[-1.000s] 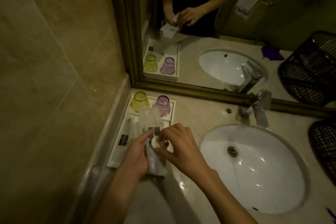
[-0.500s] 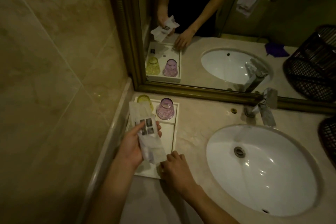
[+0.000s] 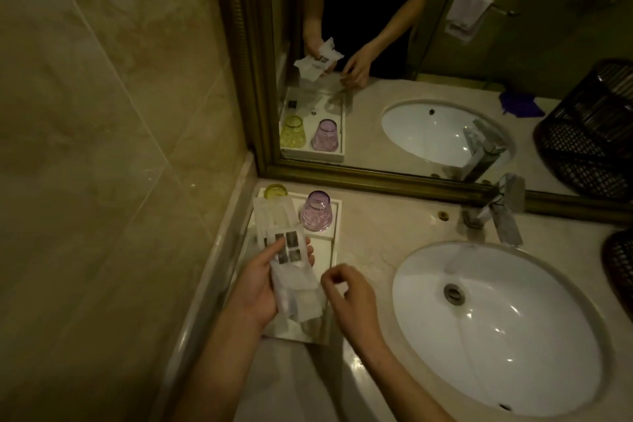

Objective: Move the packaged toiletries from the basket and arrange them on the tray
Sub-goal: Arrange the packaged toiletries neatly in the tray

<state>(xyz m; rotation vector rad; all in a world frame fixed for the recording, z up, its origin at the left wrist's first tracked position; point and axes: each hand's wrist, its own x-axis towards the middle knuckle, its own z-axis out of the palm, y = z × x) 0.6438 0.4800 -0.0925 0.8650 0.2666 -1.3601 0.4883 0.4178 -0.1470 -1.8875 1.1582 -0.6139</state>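
Observation:
My left hand [image 3: 255, 288] holds a few white packaged toiletries [image 3: 289, 260] fanned out above the white tray [image 3: 327, 250]; one packet has dark square labels. The packets cover much of the tray's left side. My right hand [image 3: 346, 291] hovers just right of the packets over the tray's right edge, fingers loosely curled with nothing visible in them. The dark woven basket [image 3: 618, 260] is partly cut off at the right edge of the counter.
A purple glass [image 3: 315, 211] and a yellow glass [image 3: 275, 191] stand upside down at the tray's far end. The white sink basin [image 3: 496, 325] with a chrome faucet [image 3: 501, 212] fills the right of the marble counter. A framed mirror [image 3: 445, 79] and tiled wall border it.
My right hand left the packets, dropped to the tray's near right corner, then lifted up beside the packets. My left hand kept the packets above the tray.

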